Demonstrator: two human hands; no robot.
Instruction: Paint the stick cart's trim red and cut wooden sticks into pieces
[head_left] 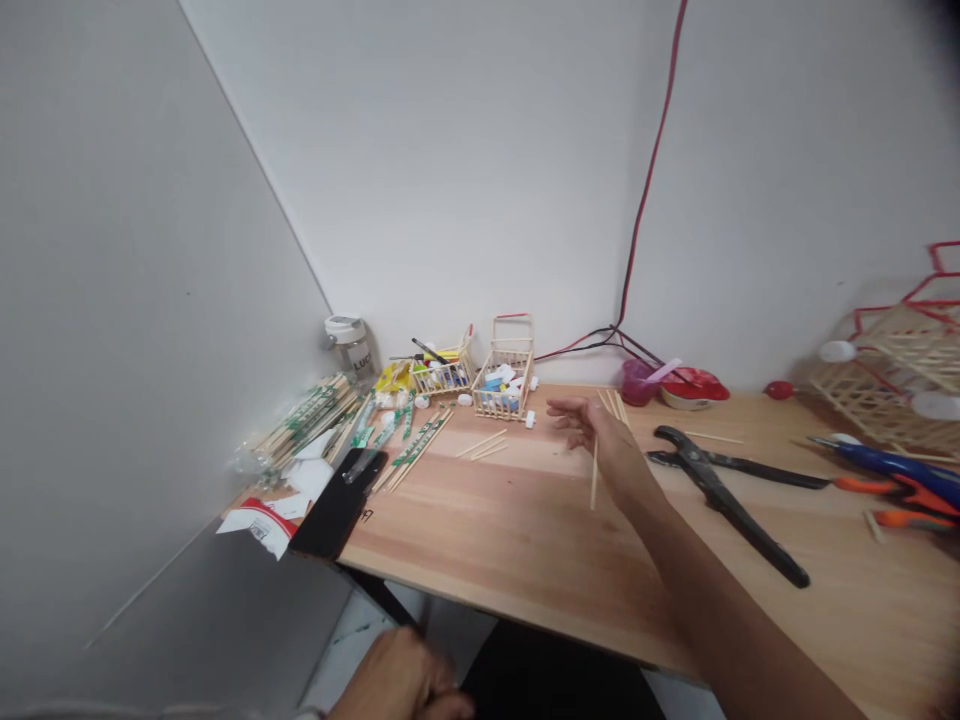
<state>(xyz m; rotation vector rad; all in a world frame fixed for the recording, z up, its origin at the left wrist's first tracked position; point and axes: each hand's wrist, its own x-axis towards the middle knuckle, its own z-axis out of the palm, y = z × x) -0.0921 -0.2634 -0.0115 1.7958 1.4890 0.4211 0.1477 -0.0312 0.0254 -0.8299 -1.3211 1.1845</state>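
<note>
My right hand point(611, 450) reaches over the wooden table, its fingers stretched to the left and partly apart. A thin wooden stick point(594, 485) shows beneath its palm; whether the hand touches it I cannot tell. Just beyond the hand lie several more sticks point(616, 404). Low in the view, in front of the table edge, my left hand point(401, 680) is curled closed and slightly blurred; anything inside it is hidden. Left of my right hand stands a small stick-built cart point(504, 385) with white wheels, holding white and blue bits. Beside it is a second small cart point(441, 376) containing pens.
Black-handled pliers point(727, 505) lie right of my forearm, near a blue pen-like tool point(892, 468) and orange-handled tool point(911, 495). A larger stick cart point(885, 390) stands far right. Leftward are a phone point(339, 505), wrapped chopsticks point(311, 415) and a lidded jar point(351, 347).
</note>
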